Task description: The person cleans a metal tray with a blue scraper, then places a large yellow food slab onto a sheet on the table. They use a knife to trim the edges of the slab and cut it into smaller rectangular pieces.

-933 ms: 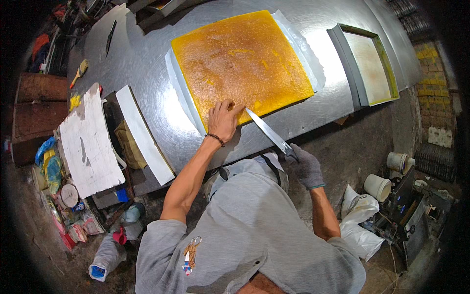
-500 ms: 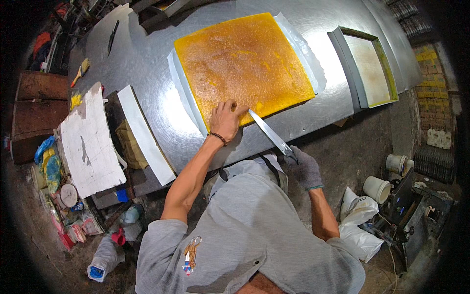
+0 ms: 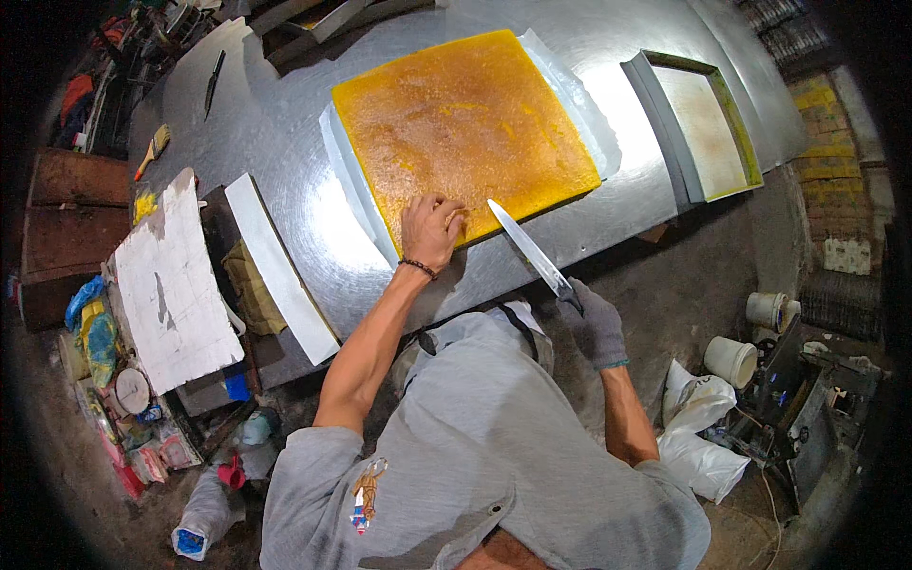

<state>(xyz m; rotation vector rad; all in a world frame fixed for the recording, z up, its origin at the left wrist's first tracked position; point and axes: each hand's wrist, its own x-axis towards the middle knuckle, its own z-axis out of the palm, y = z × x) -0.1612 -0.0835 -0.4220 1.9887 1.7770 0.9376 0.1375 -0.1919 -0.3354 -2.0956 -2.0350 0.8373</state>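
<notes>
A large square slab of yellow cake (image 3: 465, 114) with a browned top lies on white paper (image 3: 570, 95) on the metal table. My left hand (image 3: 432, 228) rests at the slab's near edge, left of the knife. Its fingers are bent and a little apart, holding nothing. My right hand (image 3: 591, 328), in a grey glove, grips a long knife (image 3: 527, 242) by its dark handle. The blade slants up and left, and its tip is at the near edge of the cake, just right of my left hand. Whether the blade touches the cake I cannot tell.
Right of the cake stands a shallow rectangular metal tray (image 3: 698, 119). To the left are a brush (image 3: 152, 152), another knife (image 3: 215, 85), a worn white board (image 3: 180, 285) and a white strip (image 3: 282, 271). Buckets (image 3: 731, 364) and white sacks (image 3: 703, 437) stand on the floor at right.
The knife tip has moved slightly right and up, away from my left hand. My left hand has shifted a little left, its fingers drawn in.
</notes>
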